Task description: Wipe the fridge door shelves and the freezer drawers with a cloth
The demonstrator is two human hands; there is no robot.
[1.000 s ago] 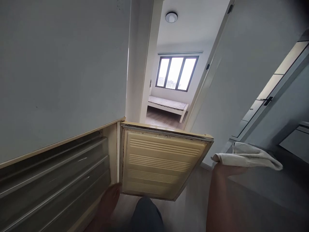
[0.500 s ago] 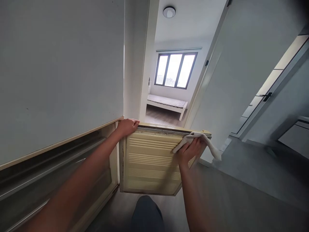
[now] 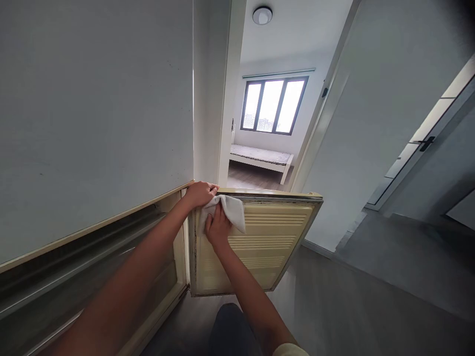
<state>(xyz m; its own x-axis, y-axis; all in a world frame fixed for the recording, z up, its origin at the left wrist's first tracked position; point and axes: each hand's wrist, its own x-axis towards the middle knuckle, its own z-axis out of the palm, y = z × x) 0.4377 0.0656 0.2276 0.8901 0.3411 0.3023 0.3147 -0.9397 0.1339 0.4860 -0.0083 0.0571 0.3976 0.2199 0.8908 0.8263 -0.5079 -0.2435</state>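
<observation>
A cream, ribbed door (image 3: 274, 242) of a low appliance stands swung open in front of me. My left hand (image 3: 200, 193) grips the top edge of that door near its hinge side, fingers curled over the rim. My right hand (image 3: 217, 228) presses a white cloth (image 3: 232, 210) flat against the door's inner face, just below the top edge and right beside my left hand. Dark grime lines the door's upper seal. The appliance's interior (image 3: 92, 267) with clear drawer fronts lies to the left.
A white wall (image 3: 92, 99) rises on the left. Straight ahead an open doorway shows a room with a low bed (image 3: 260, 158) and a window (image 3: 272, 106). A grey floor (image 3: 352, 306) spreads to the right, and a door with a black handle (image 3: 426, 143) is at far right.
My right hand slid the cloth from the door's right top corner leftward to beside my left hand. One second ago both hands were lower and off the door.
</observation>
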